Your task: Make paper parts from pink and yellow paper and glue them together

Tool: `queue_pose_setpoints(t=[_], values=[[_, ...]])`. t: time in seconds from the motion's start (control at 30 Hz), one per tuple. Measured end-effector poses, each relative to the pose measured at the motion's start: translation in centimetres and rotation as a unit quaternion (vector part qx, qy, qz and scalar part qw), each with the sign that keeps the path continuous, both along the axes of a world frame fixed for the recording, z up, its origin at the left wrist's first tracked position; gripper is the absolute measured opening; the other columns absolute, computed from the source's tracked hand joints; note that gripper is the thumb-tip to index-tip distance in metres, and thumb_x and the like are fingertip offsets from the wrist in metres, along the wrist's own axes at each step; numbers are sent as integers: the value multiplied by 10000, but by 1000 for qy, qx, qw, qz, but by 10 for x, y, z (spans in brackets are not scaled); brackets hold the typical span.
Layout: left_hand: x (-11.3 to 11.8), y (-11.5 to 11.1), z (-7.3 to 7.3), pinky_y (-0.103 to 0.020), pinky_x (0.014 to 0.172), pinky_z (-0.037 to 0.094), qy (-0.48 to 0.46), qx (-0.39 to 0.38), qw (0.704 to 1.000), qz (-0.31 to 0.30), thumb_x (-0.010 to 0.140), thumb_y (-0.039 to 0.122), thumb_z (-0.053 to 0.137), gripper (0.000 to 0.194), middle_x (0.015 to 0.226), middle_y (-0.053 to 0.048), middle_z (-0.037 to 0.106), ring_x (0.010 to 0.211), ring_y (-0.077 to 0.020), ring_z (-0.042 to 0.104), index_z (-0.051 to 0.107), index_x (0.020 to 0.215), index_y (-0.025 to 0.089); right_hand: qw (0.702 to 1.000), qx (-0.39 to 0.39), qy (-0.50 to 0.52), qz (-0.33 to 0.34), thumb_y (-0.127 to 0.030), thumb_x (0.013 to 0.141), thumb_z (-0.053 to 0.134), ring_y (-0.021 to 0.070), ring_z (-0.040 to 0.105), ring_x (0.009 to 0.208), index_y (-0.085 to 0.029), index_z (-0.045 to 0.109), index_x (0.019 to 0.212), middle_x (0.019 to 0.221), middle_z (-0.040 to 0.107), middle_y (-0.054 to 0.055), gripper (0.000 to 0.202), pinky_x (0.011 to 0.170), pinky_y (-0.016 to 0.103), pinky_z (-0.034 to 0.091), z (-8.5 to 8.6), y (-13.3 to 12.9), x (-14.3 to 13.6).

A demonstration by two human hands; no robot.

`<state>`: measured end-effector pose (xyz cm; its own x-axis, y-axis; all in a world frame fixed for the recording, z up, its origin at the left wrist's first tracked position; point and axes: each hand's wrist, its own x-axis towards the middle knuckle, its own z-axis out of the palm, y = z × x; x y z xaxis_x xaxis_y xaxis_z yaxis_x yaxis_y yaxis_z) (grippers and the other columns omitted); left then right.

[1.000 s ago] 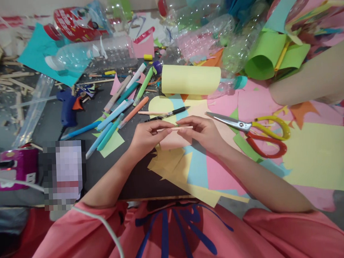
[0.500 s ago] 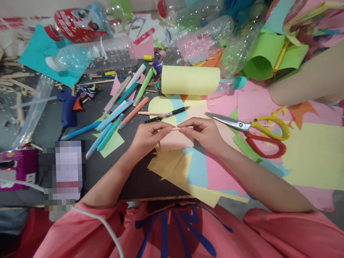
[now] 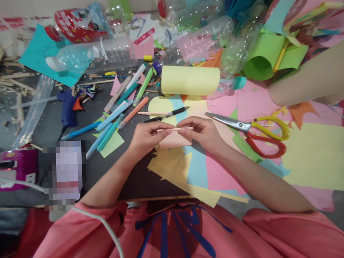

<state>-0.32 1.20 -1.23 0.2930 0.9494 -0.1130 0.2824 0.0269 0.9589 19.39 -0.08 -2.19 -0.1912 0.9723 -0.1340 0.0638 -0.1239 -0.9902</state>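
Observation:
Between my two hands is a small sheet of pale pink paper (image 3: 175, 141), its far edge pinched in the fingertips. Along that edge runs a thin pale strip; whether it is a slim stick or the paper's rolled edge I cannot tell. My left hand (image 3: 149, 136) grips the left end with thumb and forefinger, and my right hand (image 3: 202, 131) does the same on the right. Just beyond the fingers lies a black pen (image 3: 171, 114), with a thin wooden stick (image 3: 147, 113) beside it. Scissors (image 3: 245, 128) with yellow and red handles rest to the right of my right hand.
Markers (image 3: 112, 116) and a blue glue gun (image 3: 68, 108) lie to the left. Behind my hands is a yellow paper roll (image 3: 190, 80); plastic bottles (image 3: 93, 54) stretch across the back. Coloured paper sheets (image 3: 316, 154) cover the right side, where another person's arm (image 3: 311, 75) reaches in.
The near edge of the pink paper has drawn slightly up toward my fingers, and the thin strip shows more clearly. Both hands have barely shifted.

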Motion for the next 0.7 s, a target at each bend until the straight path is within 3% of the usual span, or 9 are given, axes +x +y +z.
queue_pose_setpoints(t=[0.23,0.5,0.7], values=[[1,2,1,-245,697,565,-2,-24,1000,-11,774,428,721,302,895,-71,794,798,-194,727,790,907,166,1000,1,-7,-13,-362,734,780,129,579,616,-208,773,753,692,723,18,156,558,266,441,-1,0,1],[0,3,1,-242,733,559,5,-29,999,-31,805,366,677,221,853,-43,794,808,-192,721,807,831,189,1000,7,3,-19,-378,722,794,132,595,643,-213,773,756,732,733,20,170,587,275,464,-1,0,0],[0,1,0,-247,703,562,-10,-16,1000,-9,779,378,724,223,860,-65,797,795,-198,725,809,846,182,999,1,47,3,-387,737,784,81,464,489,-200,743,761,602,622,-27,193,475,252,381,-1,0,-1]])
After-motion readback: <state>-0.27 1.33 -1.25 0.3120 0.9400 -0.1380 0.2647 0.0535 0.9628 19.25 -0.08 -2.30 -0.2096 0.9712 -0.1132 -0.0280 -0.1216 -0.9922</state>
